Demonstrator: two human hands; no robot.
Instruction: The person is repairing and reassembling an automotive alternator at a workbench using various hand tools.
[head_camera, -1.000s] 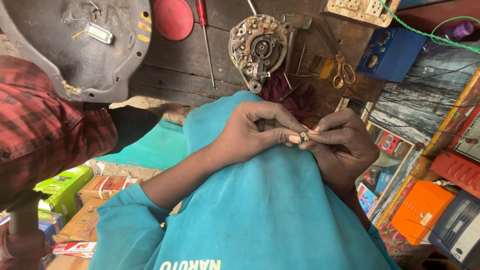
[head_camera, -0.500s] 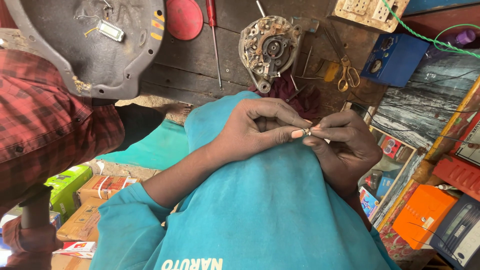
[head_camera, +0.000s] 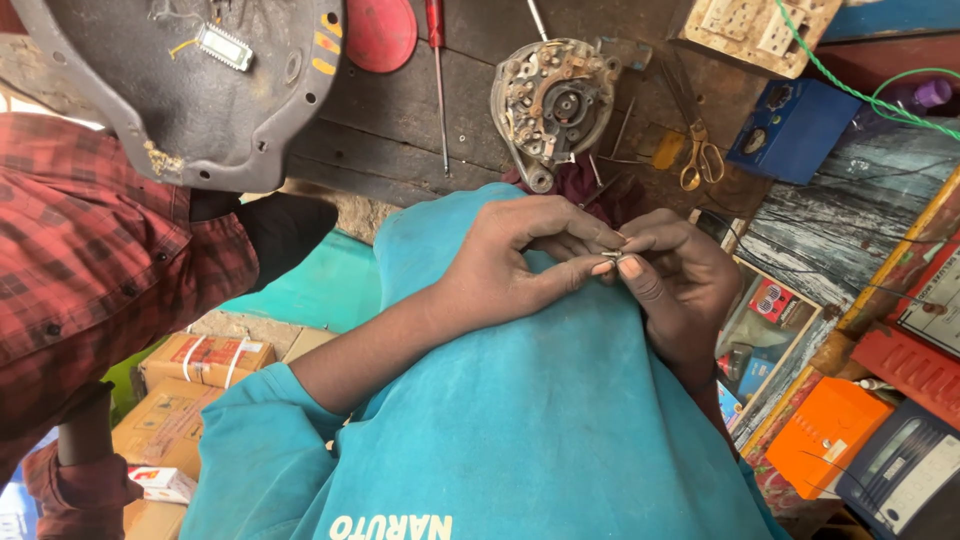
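My left hand (head_camera: 520, 262) and my right hand (head_camera: 682, 285) meet fingertip to fingertip over my teal shirt (head_camera: 560, 420). Between them they pinch a small metal part (head_camera: 612, 257), mostly covered by the fingers. The left thumb and forefinger close on it from the left, and the right fingers curl round it from the right. Just beyond the hands, a worn round alternator part (head_camera: 555, 100) lies on the dark wooden bench (head_camera: 400, 130).
A person in a red plaid shirt (head_camera: 90, 270) stands at the left under a dark grey round housing (head_camera: 200, 90). On the bench lie a red-handled screwdriver (head_camera: 437, 80), yellow-handled scissors (head_camera: 700, 160) and a blue box (head_camera: 790, 125). An orange box (head_camera: 830, 440) sits at the right, cardboard boxes (head_camera: 200, 360) lower left.
Both hands stay joined on the small part, with the fingertips shifting slightly around it. The view has drifted a little; the plaid-shirted person has barely moved.
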